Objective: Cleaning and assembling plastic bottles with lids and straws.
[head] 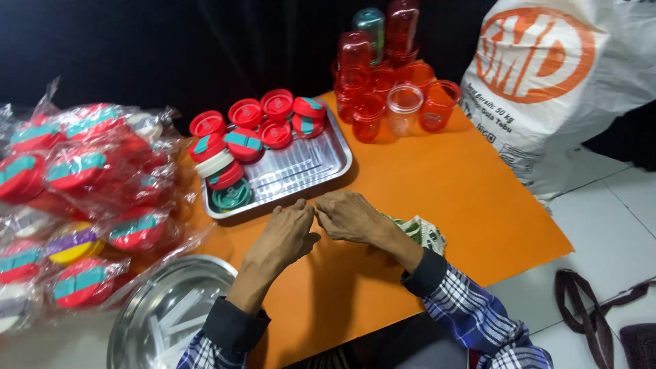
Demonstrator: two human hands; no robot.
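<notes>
1. The left hand and right hand are resting on the orange table, fingertips meeting just in front of the metal tray; whether they are pinching anything, I cannot tell.
2. Red lids with teal tabs are lying in and along the tray (some stacked at its left end).
3. Red cups are standing stacked at the table's far edge, with a clear jar among them.
4. Bagged lids are piling up at the left.
5. A round steel bowl is sitting near the left sleeve, holding white straws.
6. A white sack is leaning at the right.
</notes>
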